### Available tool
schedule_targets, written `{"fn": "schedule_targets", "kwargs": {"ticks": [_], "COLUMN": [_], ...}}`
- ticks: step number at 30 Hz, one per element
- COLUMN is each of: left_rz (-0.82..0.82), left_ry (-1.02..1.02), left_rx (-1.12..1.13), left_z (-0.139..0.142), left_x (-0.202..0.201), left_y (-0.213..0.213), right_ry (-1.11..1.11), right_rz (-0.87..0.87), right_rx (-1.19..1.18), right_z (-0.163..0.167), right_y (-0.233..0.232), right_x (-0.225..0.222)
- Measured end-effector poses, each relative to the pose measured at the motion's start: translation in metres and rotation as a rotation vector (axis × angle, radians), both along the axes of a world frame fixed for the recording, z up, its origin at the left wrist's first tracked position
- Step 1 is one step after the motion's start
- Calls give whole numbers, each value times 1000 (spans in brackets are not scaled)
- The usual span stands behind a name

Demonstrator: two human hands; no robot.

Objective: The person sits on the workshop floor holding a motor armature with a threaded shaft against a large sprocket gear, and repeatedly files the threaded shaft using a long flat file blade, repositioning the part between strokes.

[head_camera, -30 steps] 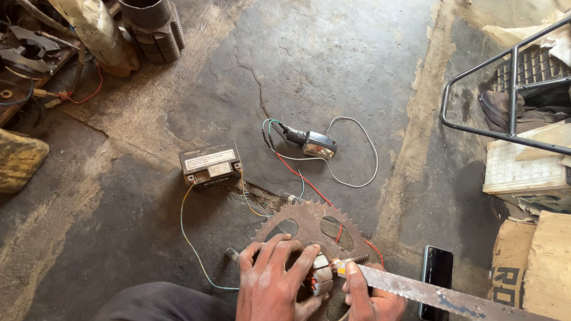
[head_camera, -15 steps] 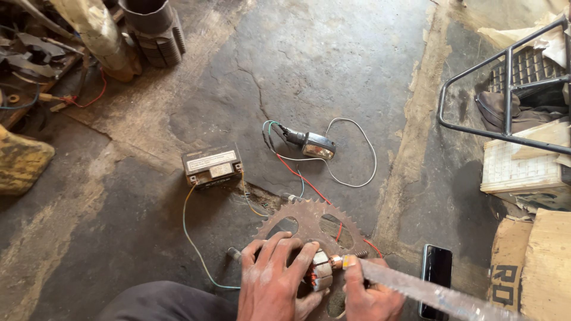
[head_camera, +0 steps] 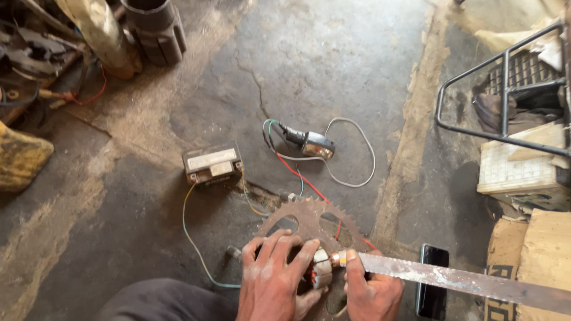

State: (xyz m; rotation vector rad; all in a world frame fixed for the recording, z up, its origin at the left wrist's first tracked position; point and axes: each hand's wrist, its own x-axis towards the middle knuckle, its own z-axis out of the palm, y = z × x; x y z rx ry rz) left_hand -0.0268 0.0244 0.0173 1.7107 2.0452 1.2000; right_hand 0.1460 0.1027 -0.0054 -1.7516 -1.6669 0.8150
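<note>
Little has shifted since a second ago: both hands stay over the rusty sprocket (head_camera: 309,223), and the view has only drifted slightly, while the long metal strip (head_camera: 470,282) has tipped nearer to level. Between the hands sits a small wound armature (head_camera: 321,267), silvery with reddish copper showing, resting over the sprocket on the concrete floor (head_camera: 333,65). Spread across its left side, the left hand (head_camera: 276,276) presses down with fingers splayed, steadying more than gripping. Closing thumb and forefinger around the near end of the strip where it meets the armature's shaft, the right hand (head_camera: 369,288) holds it pinched.

By the look of it, the step in hand is working the strip's end against the armature; the next move calls for firm bracing by the left hand so the part does not roll.

Farther out, a small battery (head_camera: 212,164) trails green and yellow wires, a small lamp (head_camera: 315,144) lies among looped red and white leads, and a dark phone (head_camera: 432,282) lies by the strip.
</note>
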Motion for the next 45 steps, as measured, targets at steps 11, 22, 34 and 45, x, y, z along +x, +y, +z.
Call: {"fn": "schedule_targets", "kwargs": {"ticks": [11,22,34,45], "left_rz": [-15,-16,-13,-19], "left_ry": [-14,-7,-29,-26], "left_rx": [-46,-48,-75,-64], "left_z": [-1,-2,1,0], "left_x": [1,1,2,2], "left_y": [0,1,3,2], "right_ry": [85,18,121,111], "right_rz": [-31,-55,59,-34], "right_rx": [-54,-36,22,35], "right_z": [-9,-4,-10,-8], "right_y": [-3,-3,-5,-9], "right_x": [5,3,9,4]}}
